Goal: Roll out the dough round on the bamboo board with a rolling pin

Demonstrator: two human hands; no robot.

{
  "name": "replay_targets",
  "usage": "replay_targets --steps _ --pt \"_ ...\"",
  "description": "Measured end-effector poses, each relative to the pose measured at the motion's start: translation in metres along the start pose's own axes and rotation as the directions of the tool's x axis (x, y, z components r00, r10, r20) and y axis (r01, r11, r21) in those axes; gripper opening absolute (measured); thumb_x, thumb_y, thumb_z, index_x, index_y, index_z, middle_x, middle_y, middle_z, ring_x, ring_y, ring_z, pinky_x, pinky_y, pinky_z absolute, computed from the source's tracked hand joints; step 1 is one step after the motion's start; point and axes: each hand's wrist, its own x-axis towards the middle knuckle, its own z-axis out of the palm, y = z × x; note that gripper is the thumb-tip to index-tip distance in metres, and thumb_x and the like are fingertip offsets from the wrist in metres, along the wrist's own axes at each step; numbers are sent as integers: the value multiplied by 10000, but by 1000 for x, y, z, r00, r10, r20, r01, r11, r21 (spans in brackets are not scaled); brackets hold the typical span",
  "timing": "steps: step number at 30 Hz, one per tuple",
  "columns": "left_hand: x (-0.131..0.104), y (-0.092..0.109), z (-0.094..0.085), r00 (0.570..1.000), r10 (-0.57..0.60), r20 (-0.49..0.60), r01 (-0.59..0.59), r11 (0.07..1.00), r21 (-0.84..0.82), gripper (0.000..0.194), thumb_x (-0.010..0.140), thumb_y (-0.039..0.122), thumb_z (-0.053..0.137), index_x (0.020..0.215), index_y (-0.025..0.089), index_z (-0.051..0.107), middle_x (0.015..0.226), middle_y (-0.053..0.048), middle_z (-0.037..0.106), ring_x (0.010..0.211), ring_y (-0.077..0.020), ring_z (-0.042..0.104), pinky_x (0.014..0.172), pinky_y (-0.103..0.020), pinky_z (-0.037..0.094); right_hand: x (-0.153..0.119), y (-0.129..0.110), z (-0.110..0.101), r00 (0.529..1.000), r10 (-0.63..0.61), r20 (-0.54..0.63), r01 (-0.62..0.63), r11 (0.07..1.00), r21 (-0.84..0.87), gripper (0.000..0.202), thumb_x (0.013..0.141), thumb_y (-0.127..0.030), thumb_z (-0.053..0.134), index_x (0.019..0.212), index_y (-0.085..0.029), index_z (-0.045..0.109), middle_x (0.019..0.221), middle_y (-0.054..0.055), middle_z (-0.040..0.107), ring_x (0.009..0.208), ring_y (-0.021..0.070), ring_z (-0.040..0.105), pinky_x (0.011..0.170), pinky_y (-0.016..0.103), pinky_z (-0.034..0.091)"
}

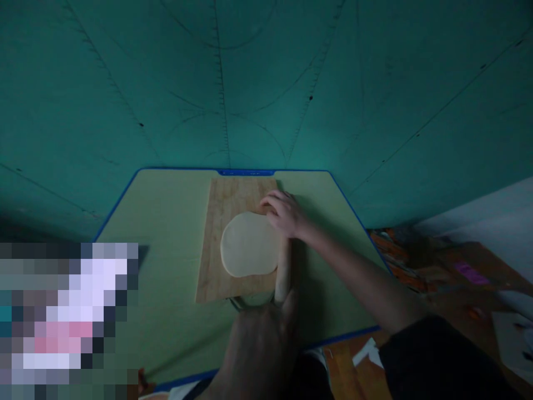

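Note:
A pale rolling pin [283, 270] lies along the right edge of a flattened sheet of dough [250, 245]. Beneath the dough is a wooden cutting board [216, 203]. At the pin's near end is my left hand [260, 339], closed on it, with most of its fingers hidden from view. My right hand [285, 214] covers the far end of the pin, its bent fingers pointing left over the board beside the dough's upper right edge. The dough is rounded and slightly uneven in outline.
The board rests on a light green table [170, 233] with a blue rim. Behind it rises a green wall [266, 83] with drawn lines. Boxes and clutter [453, 266] are at the right, beyond the table. A pixelated patch covers the lower left.

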Motion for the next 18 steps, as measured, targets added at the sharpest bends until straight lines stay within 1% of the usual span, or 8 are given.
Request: replay_targets --steps 3,6,9,12,15,18 --pt "3 3 -2 998 27 52 -27 1000 -6 577 880 60 537 1444 174 493 886 -86 776 694 -238 754 473 -252 432 -9 11 2 997 35 -70 -28 995 99 280 808 -116 498 1009 -203 673 1126 81 640 1131 229 589 1031 368 432" --pt "2 4 -2 996 57 63 -57 998 6 548 886 70 544 1424 169 517 877 -94 778 690 -237 757 449 -248 394 -14 17 5 980 98 -172 -67 981 183 271 798 -130 485 1000 -203 650 1108 96 627 1116 236 596 1029 379 450" --pt "-1 1 -3 997 61 56 -62 998 5 658 874 47 536 1510 161 417 832 -77 777 656 -221 751 433 -242 363 -13 15 7 967 114 -226 -70 978 194 274 792 -140 488 1010 -217 634 1122 102 626 1133 248 590 1046 407 445" --pt "-10 -8 -2 999 43 30 -42 998 -39 758 860 27 514 1575 170 307 846 -69 783 635 -203 743 428 -246 353 -7 5 7 964 155 -216 -127 982 141 276 788 -137 502 1013 -222 636 1128 103 632 1130 257 592 1027 417 452" --pt "-21 -22 3 1000 8 -17 -9 998 -65 838 845 32 517 1611 180 209 863 -65 786 610 -189 727 439 -251 369 3 -10 7 962 208 -175 -208 978 19 249 810 -145 522 1011 -213 652 1142 107 639 1115 263 597 994 420 452" --pt "-35 -39 9 996 -48 -78 44 998 -44 921 835 33 505 1632 201 74 794 -31 777 557 -192 706 435 -251 374 15 -28 7 963 225 -146 -241 966 -97 229 842 -176 544 1034 -215 663 1171 103 648 1101 265 600 977 429 435"
